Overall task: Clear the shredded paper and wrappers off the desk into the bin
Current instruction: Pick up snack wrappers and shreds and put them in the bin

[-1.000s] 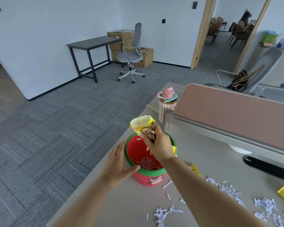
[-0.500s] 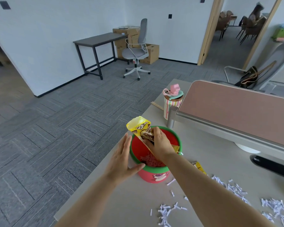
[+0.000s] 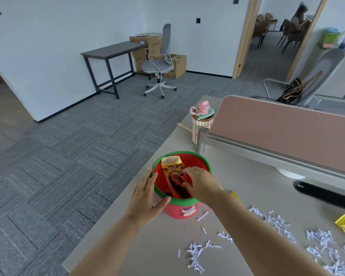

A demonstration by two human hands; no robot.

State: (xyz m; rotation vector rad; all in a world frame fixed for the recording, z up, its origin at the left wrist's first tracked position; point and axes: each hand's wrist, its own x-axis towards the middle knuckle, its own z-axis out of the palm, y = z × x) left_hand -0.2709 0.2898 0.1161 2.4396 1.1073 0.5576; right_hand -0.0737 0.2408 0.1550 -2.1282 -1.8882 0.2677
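— What sort of place is this?
— An office; grey carpet tiles [image 3: 72,148] fill the left of the frame; a swivel chair [image 3: 159,62] sits by a dark side table [image 3: 112,51] and cardboard boxes [image 3: 176,65] at upper centre.
— Anything else?
— A desk [image 3: 167,246] at lower right carries a pink partition screen [image 3: 283,134]; a doorway [image 3: 275,36] at upper right shows more chairs.
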